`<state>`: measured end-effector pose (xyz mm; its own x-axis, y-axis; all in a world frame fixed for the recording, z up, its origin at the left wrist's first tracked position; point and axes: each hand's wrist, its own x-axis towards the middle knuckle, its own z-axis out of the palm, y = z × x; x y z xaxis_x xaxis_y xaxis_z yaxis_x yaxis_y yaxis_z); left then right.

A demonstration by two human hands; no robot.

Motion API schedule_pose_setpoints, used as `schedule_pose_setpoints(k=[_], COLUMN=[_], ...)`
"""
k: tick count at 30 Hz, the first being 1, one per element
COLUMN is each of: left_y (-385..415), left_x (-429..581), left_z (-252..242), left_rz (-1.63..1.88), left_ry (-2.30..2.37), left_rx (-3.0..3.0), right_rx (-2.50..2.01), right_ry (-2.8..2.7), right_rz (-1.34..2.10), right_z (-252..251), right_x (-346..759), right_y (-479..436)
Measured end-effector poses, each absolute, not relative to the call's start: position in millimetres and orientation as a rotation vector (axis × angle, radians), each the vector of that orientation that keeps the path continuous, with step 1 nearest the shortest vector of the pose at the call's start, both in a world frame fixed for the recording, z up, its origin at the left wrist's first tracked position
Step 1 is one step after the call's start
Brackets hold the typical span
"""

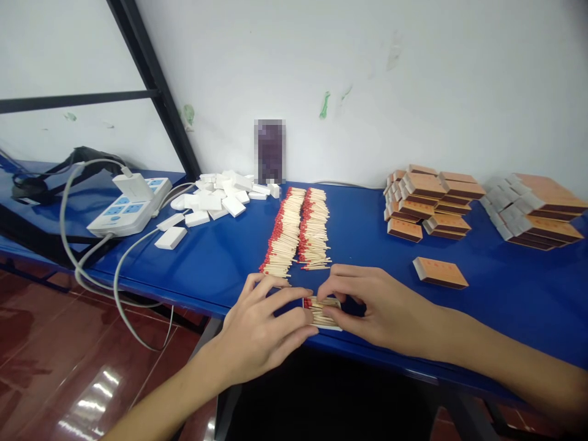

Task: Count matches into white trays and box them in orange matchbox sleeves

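Observation:
A small white matchbox tray (334,329) filled with red-tipped matches (318,315) lies at the table's front edge between my hands. My left hand (264,324) grips its left end, fingers curved along the edge. Over the tray's right part, the thumb and forefinger of my right hand (370,300) are pinched down onto the matches; the fingertips partly cover them. Just beyond the tray lie two long rows of loose matches, a left row (285,229) and a right row (315,229), heads mostly pointing left. An orange matchbox (441,272) lies beyond my right forearm.
White trays (209,201) are heaped at the back left, near a power strip (124,211) with a charger and looping white cables (117,278). Orange matchboxes (427,187) stand stacked at the back right, beside another stack (544,211) with grey ends. A blurred dark rectangle (270,150) leans against the wall.

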<state>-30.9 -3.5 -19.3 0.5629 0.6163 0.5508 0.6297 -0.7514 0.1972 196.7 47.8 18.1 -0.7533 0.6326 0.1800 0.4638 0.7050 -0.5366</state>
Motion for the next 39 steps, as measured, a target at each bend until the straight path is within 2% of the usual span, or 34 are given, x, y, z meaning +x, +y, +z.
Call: schedule_pose_setpoints(k=[8,21,33,39], left_y=[-2,-2,-1,-2], left_x=[-26,-26,-28,-28], left_z=[-17,-18,-17,-18], left_rz=[-1.045,-1.057,-1.013,-1.03], left_ry=[-1.14,-1.13,-1.074,-1.079], left_rx=[-2.738,-2.721,-2.729,-2.697], right_rx=[-0.832,-0.871,-0.874,-0.883], right_ry=[-2.597,-2.521,-2.537,-2.522], right_rz=[0.798,0.531,0.666,0.626], right_z=[22,11,14,12], right_x=[197,195,196,196], right_y=[46,48,48,48])
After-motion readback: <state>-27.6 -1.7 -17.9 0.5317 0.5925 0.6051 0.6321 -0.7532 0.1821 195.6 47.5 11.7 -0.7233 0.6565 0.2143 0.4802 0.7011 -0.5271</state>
